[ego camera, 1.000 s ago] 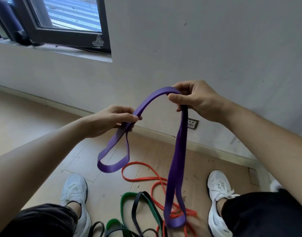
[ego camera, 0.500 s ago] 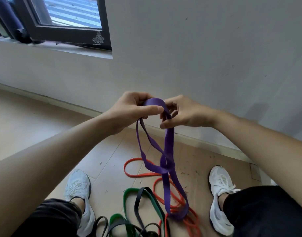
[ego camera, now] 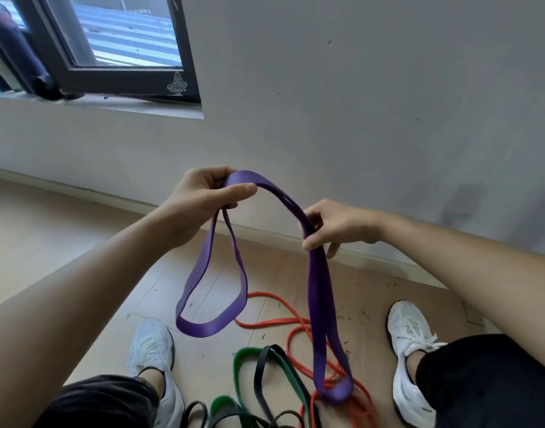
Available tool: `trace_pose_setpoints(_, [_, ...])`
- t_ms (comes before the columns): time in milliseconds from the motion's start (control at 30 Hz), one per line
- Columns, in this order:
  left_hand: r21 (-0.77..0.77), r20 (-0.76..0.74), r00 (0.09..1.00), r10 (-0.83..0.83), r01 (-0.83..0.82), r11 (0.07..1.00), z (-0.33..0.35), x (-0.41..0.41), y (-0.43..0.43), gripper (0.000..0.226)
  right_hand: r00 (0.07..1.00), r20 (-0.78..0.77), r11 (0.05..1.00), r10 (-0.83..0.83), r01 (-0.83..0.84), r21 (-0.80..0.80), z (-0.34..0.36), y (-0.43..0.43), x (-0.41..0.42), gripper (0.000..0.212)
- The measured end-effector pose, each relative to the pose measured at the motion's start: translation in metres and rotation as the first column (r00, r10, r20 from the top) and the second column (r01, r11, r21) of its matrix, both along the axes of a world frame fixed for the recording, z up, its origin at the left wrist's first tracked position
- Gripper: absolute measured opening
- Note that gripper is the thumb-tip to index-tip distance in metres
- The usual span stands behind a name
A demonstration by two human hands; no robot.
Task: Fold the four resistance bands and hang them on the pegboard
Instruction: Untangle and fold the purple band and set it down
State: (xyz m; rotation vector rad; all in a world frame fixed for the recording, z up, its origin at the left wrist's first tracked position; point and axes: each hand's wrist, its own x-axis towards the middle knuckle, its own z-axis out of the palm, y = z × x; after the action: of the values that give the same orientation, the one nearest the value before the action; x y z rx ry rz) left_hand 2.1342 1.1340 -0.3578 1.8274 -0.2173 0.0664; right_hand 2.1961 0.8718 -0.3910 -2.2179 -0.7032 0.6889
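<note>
Purple band (ego camera: 319, 291) in grip of left hand (ego camera: 198, 201) and right hand (ego camera: 339, 225); black band (ego camera: 258, 378) partly off-frame

The left hand (ego camera: 203, 200) pinches the top bend of the wide purple rubber resistance band (ego camera: 319, 304) between thumb and curled fingers. The right hand (ego camera: 339, 225), lower along that band, grips its doubled strands. Both bare forearms reach forward, angled inward.

Held band (ego camera: 317, 288) arches from the left fingers (ego camera: 243, 191) across to the right fingers (ego camera: 310, 242), a loop dropping below each. Under those loops, loose bands (ego camera: 265, 322) lie on the floor (ego camera: 79, 242), between left shoe (ego camera: 151, 344) and right shoe (ego camera: 410, 335). Wall (ego camera: 357, 118) beyond the fingers.
</note>
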Motion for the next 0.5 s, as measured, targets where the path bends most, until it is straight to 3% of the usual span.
trace_pose_setpoints(100, [0.031,-0.017,1.0,0.021,-0.021,0.999,-0.004,0.001,0.017,0.036,0.998,-0.01,0.992,-0.056,0.056,0.109,0.022,-0.011,0.001,0.011])
trace_pose_setpoints(233, [0.096,-0.083,0.996,-0.028,0.036,0.995,-0.012,-0.001,0.029,0.066,0.989,0.009,0.934,-0.147,0.136,0.332,0.055,-0.021,-0.003,0.022])
trace_pose_setpoints(367, [0.166,-0.109,0.993,-0.05,0.067,0.984,-0.014,-0.004,0.026,0.049,0.977,0.075,0.842,-0.201,0.133,0.522,0.075,-0.018,-0.01,0.03])
trace_pose_setpoints(500, [0.325,-0.022,0.999,-0.043,0.047,0.944,-0.016,-0.004,0.015,0.026,0.967,0.13,0.82,-0.219,0.11,0.561,0.073,-0.01,-0.014,0.03])
